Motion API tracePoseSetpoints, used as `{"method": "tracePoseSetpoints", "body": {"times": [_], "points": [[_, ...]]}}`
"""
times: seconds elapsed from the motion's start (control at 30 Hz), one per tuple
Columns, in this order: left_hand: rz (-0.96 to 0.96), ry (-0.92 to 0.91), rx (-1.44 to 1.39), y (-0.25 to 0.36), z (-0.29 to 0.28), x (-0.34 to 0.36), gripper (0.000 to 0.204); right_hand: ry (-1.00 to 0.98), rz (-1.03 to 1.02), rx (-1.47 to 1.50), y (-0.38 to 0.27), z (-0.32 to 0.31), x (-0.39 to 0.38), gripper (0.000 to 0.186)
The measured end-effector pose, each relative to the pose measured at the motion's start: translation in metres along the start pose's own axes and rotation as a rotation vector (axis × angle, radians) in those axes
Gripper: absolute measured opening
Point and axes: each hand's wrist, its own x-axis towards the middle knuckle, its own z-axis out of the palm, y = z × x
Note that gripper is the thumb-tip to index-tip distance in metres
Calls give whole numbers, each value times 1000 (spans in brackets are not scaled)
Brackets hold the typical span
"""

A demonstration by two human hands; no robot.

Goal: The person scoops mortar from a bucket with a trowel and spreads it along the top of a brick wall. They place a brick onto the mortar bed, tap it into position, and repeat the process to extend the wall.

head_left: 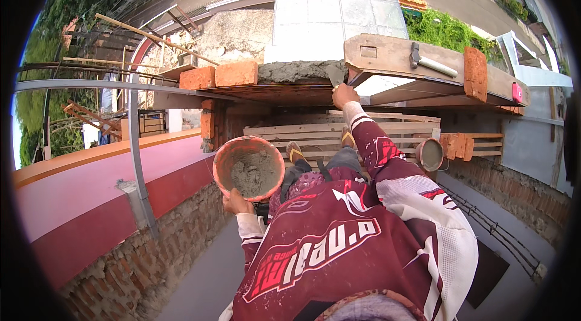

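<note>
My left hand [236, 203] grips the rim of an orange bucket [225, 157] half full of grey mortar, held near my waist. My right hand [344, 95] reaches forward and holds a trowel [336, 75] whose blade touches a bed of wet mortar [301, 70] on top of a wall. Two orange bricks [219, 75] lie in a row just left of that mortar. I stand on a wooden plank platform [387, 130]; my sandalled feet [295, 151] show below.
A wooden board [387, 55] to the right carries a hammer [431, 62] and an upright brick [475, 73]. A small mortar bucket [430, 154] and stacked bricks [458, 144] sit on the platform at right. A pink wall and metal pole [137, 157] stand at left.
</note>
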Motion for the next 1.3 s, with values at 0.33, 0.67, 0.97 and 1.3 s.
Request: {"method": "tracePoseSetpoints", "body": {"times": [0.33,0.67,0.97,1.3], "points": [[160,-207,11,14,62,-6,29,49,-643,-27,12,-37,-117,37],[705,-507,168,65,116,-37,11,-198,-895,-377,-48,3,-176,27],[452,-578,150,93,110,-25,6,-249,-1120,-37,-6,-27,-189,33],[774,-651,78,93,140,-51,10,-255,-730,-454,-36,-69,-172,36]]}}
